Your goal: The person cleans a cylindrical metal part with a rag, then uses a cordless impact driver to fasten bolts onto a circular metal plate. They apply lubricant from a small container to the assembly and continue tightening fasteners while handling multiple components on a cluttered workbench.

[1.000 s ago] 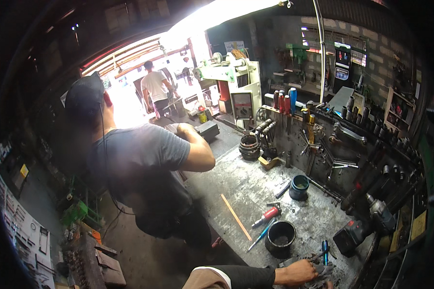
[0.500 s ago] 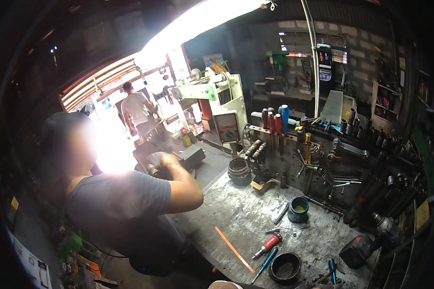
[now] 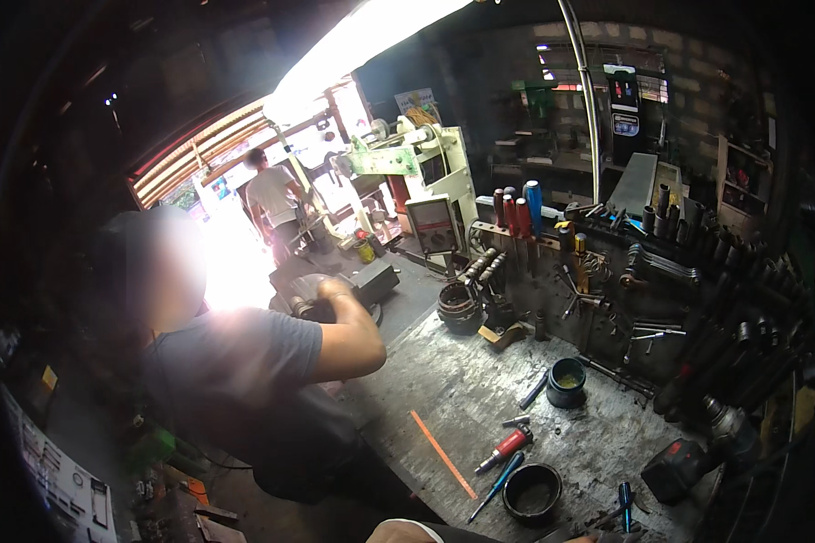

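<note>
Neither of my hands can be made out. A rounded piece of bare skin beside a white-edged dark cloth [image 3: 430,529] shows at the lower edge, too cut off to name. Nearest to it on the metal workbench [image 3: 389,425] lie a black ring-shaped cup [image 3: 532,493], a blue screwdriver [image 3: 496,489] and a red-handled tool [image 3: 507,445]. Left of these runs a thin orange strip [image 3: 444,455]. Farther back stands a dark blue-green pot [image 3: 567,382] with yellowish stuff inside, a dark rod [image 3: 533,391] beside it. A blue-handled tool [image 3: 625,507] lies at the near right.
A co-worker in a grey shirt [image 3: 244,362] stands close on the left, one arm toward a metal block [image 3: 376,282]. Another person [image 3: 273,199] stands at the bright opening. A cordless power tool [image 3: 679,469] rests at right. Wrenches, sockets and screwdrivers [image 3: 525,217] fill the rack behind.
The view has shifted a little, so the bench things sit slightly differently in it. The co-worker's arm stays bent over the metal parts. The skin and white-edged cloth at the lower edge show more.
</note>
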Demonstrator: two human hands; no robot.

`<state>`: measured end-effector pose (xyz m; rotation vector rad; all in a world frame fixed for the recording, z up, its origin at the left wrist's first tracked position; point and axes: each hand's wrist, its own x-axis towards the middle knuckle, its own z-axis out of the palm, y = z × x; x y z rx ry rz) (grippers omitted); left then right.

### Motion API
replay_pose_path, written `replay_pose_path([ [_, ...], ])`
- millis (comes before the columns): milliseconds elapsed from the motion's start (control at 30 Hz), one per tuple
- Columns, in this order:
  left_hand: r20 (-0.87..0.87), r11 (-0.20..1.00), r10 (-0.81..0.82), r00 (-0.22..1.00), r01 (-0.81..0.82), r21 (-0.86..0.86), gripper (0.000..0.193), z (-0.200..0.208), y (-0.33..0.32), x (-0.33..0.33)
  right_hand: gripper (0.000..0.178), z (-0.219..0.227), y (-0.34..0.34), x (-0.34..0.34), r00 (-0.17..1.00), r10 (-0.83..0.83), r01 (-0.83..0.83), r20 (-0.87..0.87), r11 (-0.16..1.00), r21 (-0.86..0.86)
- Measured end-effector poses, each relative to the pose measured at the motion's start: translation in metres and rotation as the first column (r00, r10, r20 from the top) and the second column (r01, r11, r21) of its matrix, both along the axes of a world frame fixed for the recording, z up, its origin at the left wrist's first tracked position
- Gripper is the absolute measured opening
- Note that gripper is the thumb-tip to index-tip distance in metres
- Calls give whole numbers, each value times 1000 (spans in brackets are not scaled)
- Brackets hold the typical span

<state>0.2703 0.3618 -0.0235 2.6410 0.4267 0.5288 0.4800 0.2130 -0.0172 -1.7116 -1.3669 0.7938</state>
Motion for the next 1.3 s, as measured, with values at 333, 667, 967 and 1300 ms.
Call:
replay_pose_path([
  [333, -40, 999, 1, 999, -2, -41, 18, 3, 1, -1, 20, 9, 7, -5, 999, 28, -27, -23, 999, 42],
  [667, -106, 1000, 7, 994, -9, -17, 17, 5, 4, -3, 18, 12, 14, -8, 996, 24, -21, 84, 999, -40],
  [967, -87, 1000, 4, 996, -5, -12, 17, 4, 6, -7, 21, 24, 19, -15, 998, 33, -33, 48, 999, 2],
  [1300, -32, 991, -123, 992, 121, -50, 27, 28, 14, -13, 28, -54, -37, 47, 845, -484, 393, -225, 850, -352],
])
